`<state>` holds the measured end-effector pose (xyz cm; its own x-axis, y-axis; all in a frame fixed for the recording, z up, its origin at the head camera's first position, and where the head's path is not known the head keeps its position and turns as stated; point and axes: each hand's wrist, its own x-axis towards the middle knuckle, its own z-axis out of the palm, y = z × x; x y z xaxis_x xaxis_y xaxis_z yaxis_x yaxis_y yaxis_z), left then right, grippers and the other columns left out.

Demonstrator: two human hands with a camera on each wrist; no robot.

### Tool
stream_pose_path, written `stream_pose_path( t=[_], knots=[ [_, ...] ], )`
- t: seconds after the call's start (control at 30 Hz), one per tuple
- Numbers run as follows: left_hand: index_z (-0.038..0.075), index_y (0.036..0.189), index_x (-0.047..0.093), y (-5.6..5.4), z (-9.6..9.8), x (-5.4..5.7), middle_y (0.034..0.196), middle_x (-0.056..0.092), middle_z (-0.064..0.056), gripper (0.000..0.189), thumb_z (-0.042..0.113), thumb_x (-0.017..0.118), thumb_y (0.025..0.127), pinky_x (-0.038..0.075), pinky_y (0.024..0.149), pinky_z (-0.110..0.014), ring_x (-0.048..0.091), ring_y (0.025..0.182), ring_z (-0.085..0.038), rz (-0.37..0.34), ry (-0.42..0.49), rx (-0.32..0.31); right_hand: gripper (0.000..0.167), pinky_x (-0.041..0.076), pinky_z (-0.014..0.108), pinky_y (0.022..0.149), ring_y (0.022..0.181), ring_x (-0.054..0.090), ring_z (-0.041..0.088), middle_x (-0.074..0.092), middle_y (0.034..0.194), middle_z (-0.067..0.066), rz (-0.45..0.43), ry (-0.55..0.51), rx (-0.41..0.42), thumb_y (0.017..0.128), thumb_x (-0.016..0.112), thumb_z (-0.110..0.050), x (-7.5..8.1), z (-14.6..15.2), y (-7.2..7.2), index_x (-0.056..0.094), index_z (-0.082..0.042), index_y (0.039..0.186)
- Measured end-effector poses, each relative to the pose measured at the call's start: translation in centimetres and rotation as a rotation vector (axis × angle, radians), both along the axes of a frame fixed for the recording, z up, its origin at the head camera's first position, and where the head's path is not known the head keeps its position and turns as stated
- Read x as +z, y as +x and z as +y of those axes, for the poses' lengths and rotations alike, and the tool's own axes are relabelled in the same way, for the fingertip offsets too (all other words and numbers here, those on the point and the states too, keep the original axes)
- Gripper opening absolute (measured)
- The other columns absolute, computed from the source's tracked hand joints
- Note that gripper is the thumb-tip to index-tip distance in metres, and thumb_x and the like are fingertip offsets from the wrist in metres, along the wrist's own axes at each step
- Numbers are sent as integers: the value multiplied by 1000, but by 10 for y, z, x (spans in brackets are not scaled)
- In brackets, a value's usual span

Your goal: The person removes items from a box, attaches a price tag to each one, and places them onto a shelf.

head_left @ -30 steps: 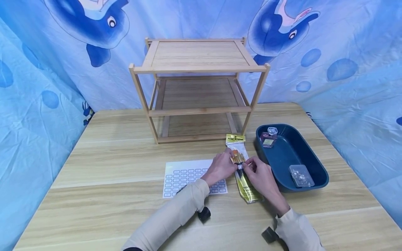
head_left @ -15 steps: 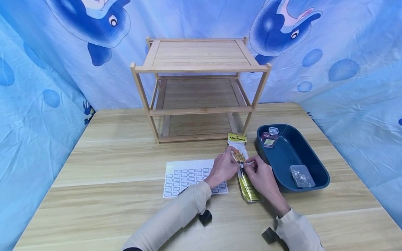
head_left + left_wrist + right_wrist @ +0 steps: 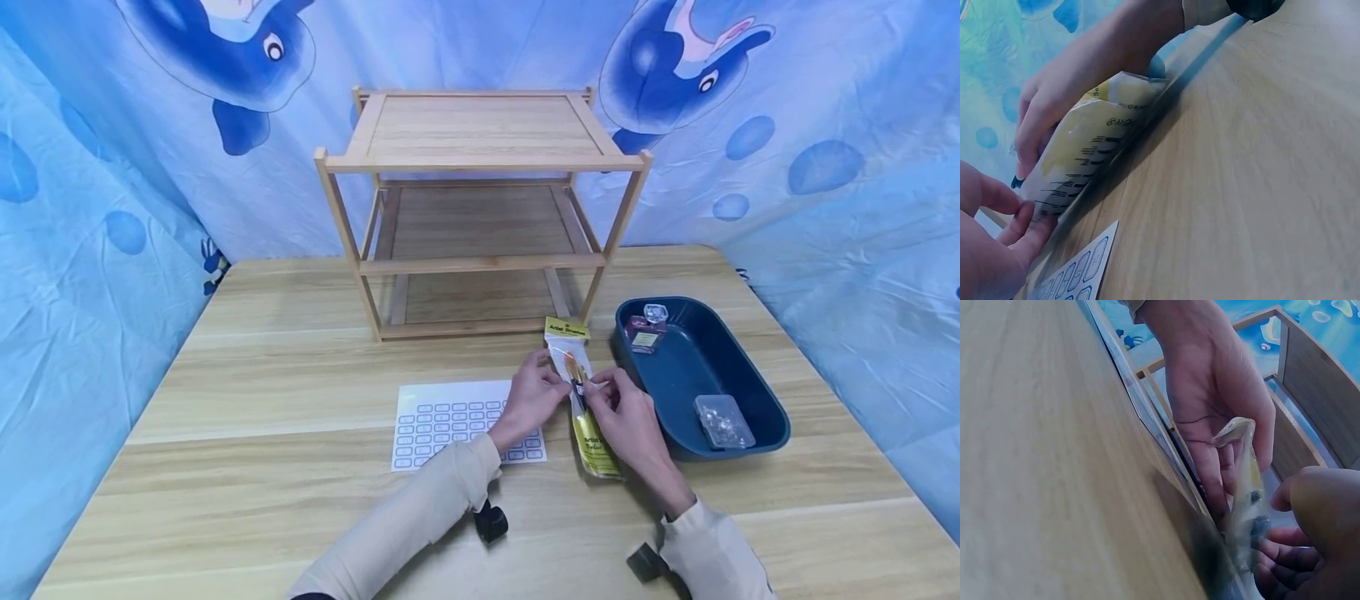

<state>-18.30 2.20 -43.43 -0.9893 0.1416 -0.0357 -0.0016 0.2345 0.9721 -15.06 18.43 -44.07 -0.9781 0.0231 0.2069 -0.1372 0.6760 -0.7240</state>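
Note:
A clear packet of artist brushes (image 3: 596,450), with yellow printed ends, is between my two hands. My left hand (image 3: 531,392) pinches its left edge near the middle, thumb and fingertips meeting on the plastic in the left wrist view. Across from it, my right hand (image 3: 626,414) grips the right edge beside the brushes' dark part. The left wrist view shows the packet's printed back (image 3: 1085,144) tilted up, with a shadow below it on the wood. In the right wrist view the packet (image 3: 1249,481) stands nearly edge-on between the hands.
A label sheet (image 3: 442,425) lies partly under my left forearm. To the right stands a dark teal basin (image 3: 686,362) with a small reddish box (image 3: 645,335) and a clear plastic case (image 3: 723,421) inside. Behind is a three-tier wooden rack (image 3: 487,265).
The packet has tilted, so fewer brush tips show between the hands. My left hand has shifted slightly along its edge; the right hand keeps nearly the same place.

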Motion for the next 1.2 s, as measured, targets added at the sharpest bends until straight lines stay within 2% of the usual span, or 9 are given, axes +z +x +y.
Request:
stream_pose_path(
  t=[0.07, 0.17, 0.3, 0.4, 0.5, 0.67, 0.9, 1.03, 1.2],
  knots=[
    [-7, 149, 39, 0, 0, 0, 89, 71, -5, 74, 0, 74, 84, 55, 80, -31, 65, 79, -15, -9, 23, 12, 17, 43, 28, 59, 71, 55, 20, 62, 82, 5, 12, -10, 3, 102, 66, -16, 0, 0, 0, 64, -4, 113],
    [-8, 141, 52, 0, 0, -1, 88, 72, -5, 61, -1, 72, 84, 56, 79, -28, 66, 79, -13, -23, 69, 22, 18, 44, 28, 61, 73, 55, 21, 62, 83, 5, 22, -19, 8, 102, 65, -16, 1, -1, 1, 64, -3, 114],
    [-7, 123, 69, 0, 2, 0, 87, 71, -6, 39, -7, 67, 85, 59, 77, -28, 66, 78, -11, -86, 212, 38, 19, 45, 27, 63, 75, 56, 21, 63, 84, 6, 43, -30, 10, 102, 65, -16, 1, -2, 2, 64, -2, 115],
    [-9, 121, 69, 2, 3, 1, 87, 68, -8, 35, -10, 65, 86, 61, 78, -30, 65, 76, -11, -120, 324, 56, 19, 46, 27, 64, 77, 57, 21, 63, 87, 7, 65, -40, 12, 102, 66, -15, 1, -2, 3, 64, -2, 116],
    [-7, 123, 69, 4, 3, 3, 87, 67, -8, 35, -10, 64, 88, 61, 78, -31, 64, 75, -11, -140, 388, 71, 21, 47, 26, 67, 82, 59, 21, 64, 92, 9, 79, -63, 9, 102, 65, -15, 1, -3, 4, 63, -1, 118],
    [-4, 126, 68, 6, 1, 6, 92, 66, -8, 36, -7, 64, 90, 61, 80, -32, 65, 79, -14, -145, 409, 72, 32, 48, 26, 74, 91, 58, 24, 62, 106, 13, 52, -117, -12, 105, 61, -20, 2, -4, 5, 57, 1, 129],
    [-5, 127, 66, 7, -2, 10, 96, 63, -9, 37, -5, 65, 90, 61, 82, -33, 64, 82, -16, -153, 468, 86, 50, 49, 36, 83, 102, 57, 28, 56, 121, 17, -62, -171, 0, 112, 43, -37, 2, -5, 5, 44, 0, 146],
    [-5, 128, 65, 7, -6, 12, 100, 63, -11, 36, -6, 63, 92, 60, 85, -35, 65, 86, -18, -153, 519, 58, 48, 53, 32, 79, 96, 61, 28, 62, 115, 20, -126, -298, 7, 114, 37, -36, 4, -3, 4, 48, -1, 145],
    [-5, 130, 63, 5, -10, 13, 99, 62, -10, 36, -6, 62, 93, 59, 88, -36, 65, 89, -19, -169, 579, 50, 43, 55, 27, 79, 92, 63, 21, 61, 115, 20, -236, -541, 29, 114, 39, -30, 8, -4, 4, 52, 2, 141]
  ],
)
